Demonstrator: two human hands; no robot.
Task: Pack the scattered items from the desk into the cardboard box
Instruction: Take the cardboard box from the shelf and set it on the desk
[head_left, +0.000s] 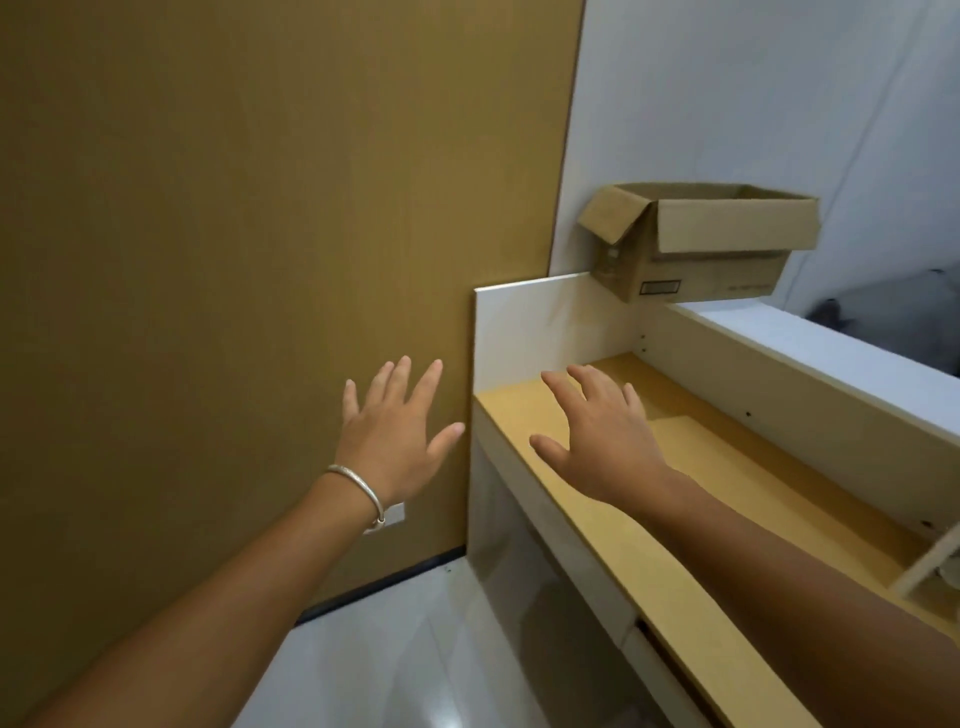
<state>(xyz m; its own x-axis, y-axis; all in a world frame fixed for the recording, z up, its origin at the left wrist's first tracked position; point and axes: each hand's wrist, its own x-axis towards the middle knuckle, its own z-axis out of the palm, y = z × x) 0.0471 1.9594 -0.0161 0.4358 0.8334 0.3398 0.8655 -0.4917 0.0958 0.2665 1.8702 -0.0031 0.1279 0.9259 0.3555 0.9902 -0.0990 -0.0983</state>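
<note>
I have both hands out in front of me with fingers spread and straight, and neither has hold of anything. The cardboard box sits up on the raised back ledge of the desk, at its far left corner against the wall, so it lies ahead of and above my right hand, up and to the right of it. My right hand hovers over the left end of the desk top and is plainly the nearer one; my left hand (the one with the bracelet on its wrist) is off the desk's left edge, in front of the brown wall panel.

The box's long axis runs along the ledge, left to right. Its flaps are open, one hanging over the left end, but from this angle I cannot see inside, so I cannot tell what it holds. I judge the next reach is up to the box, and I see no scattered items on this stretch of desk.
</note>
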